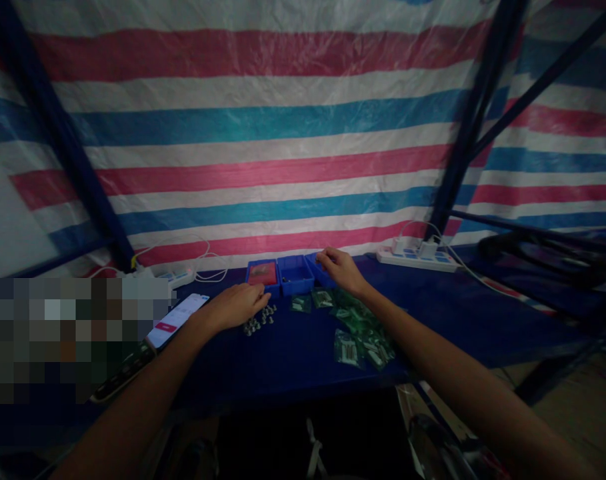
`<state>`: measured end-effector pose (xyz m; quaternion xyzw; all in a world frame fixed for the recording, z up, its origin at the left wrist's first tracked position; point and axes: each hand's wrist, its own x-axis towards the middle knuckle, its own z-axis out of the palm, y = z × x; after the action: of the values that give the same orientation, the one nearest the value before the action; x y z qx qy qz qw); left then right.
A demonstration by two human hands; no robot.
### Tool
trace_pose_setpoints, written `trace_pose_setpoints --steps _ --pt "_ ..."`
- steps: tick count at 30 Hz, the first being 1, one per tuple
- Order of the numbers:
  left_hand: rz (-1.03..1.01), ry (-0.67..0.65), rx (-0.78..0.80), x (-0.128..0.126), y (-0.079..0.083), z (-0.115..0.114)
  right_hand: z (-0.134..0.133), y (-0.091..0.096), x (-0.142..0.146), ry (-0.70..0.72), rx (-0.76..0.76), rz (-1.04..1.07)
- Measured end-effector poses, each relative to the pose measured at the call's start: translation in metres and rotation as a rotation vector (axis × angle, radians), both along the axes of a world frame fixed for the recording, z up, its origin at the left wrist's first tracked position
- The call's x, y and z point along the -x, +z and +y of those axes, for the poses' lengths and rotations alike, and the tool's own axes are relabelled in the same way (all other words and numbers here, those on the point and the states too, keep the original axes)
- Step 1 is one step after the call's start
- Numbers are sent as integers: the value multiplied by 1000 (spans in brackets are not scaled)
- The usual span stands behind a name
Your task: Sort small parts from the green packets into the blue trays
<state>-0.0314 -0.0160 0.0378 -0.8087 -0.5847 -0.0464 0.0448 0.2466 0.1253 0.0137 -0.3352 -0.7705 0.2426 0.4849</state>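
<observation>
My left hand [239,304] rests on the dark blue table [293,353], fingers curled together at a small cluster of silvery metal parts [259,320]. My right hand [339,268] reaches over the rightmost of three small blue bins [293,273], fingers bent down at its rim; what they hold, if anything, is hidden. The left bin [263,275] has something red inside. A heap of small green plastic packets [360,327] lies under and beside my right forearm.
A lit phone [177,320] lies left of my left arm, a dark remote-like bar [123,373] below it. White power strips [417,259] [175,275] with cables sit along the back. A striped tarp wall stands behind. Dark frame poles flank both sides.
</observation>
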Motion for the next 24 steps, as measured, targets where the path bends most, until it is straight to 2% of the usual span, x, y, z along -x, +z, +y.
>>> trace_pose_setpoints --steps 3,10,16,19,22,24 --pt "8 -17 -23 0 -1 1 0 0 0 9 20 10" --pt "-130 -295 -119 4 -3 6 1 -1 1 4 -9 -3" --pt "-139 -338 -122 -2 -8 5 1 -2 1 38 33 53" --pt "-152 -375 -106 -8 -14 4 -5 1 3 110 172 131" --pt "-138 -381 -101 -13 -18 3 -15 8 4 267 368 254" --pt "-123 -384 -101 -14 -20 3 -22 12 4 371 436 323"
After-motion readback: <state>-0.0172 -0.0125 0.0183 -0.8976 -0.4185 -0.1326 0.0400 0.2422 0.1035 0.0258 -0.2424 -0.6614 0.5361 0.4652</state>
